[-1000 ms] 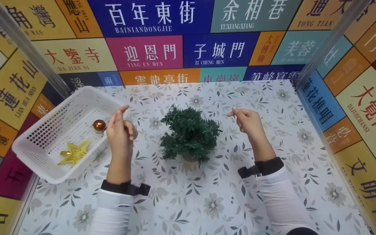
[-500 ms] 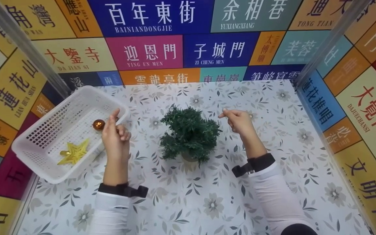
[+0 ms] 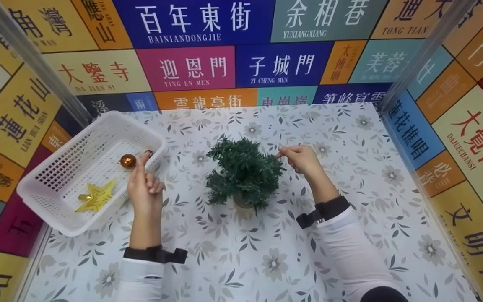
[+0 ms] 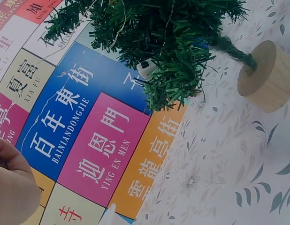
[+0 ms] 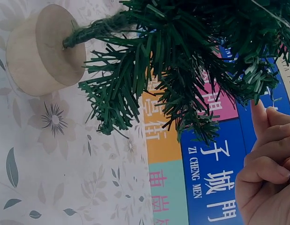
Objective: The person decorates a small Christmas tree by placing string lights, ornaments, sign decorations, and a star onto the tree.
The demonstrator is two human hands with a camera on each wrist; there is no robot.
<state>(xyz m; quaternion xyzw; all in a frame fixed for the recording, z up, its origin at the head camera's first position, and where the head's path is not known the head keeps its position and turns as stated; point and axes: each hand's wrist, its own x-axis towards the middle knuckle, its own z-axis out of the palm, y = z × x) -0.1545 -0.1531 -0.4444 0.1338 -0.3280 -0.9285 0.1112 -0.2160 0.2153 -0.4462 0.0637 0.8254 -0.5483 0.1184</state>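
Note:
A small green artificial Christmas tree (image 3: 241,172) stands mid-table on a round wooden base (image 5: 44,51). A thin light-string wire (image 4: 63,74) with tiny bulbs leaves its branches, and a small white box (image 4: 146,68) hangs among the needles. My left hand (image 3: 144,188) is at the basket's right rim, fingers curled; the wire runs down to it in the left wrist view. My right hand (image 3: 304,161) has its forefinger stretched to the tree's right branch tips and its other fingers curled. I cannot tell whether it pinches anything.
A white perforated basket (image 3: 53,167) stands at the left, overlapped by my left hand. Inside lie a yellow star (image 3: 97,196) and a shiny copper-brown ball (image 3: 128,161). Sign-printed panels (image 3: 199,67) wall the flower-patterned table at the back and sides.
My left hand has moved left and slightly toward me, over the basket's rim. My right hand has moved left to the tree's branch tips. Tree and basket stay put.

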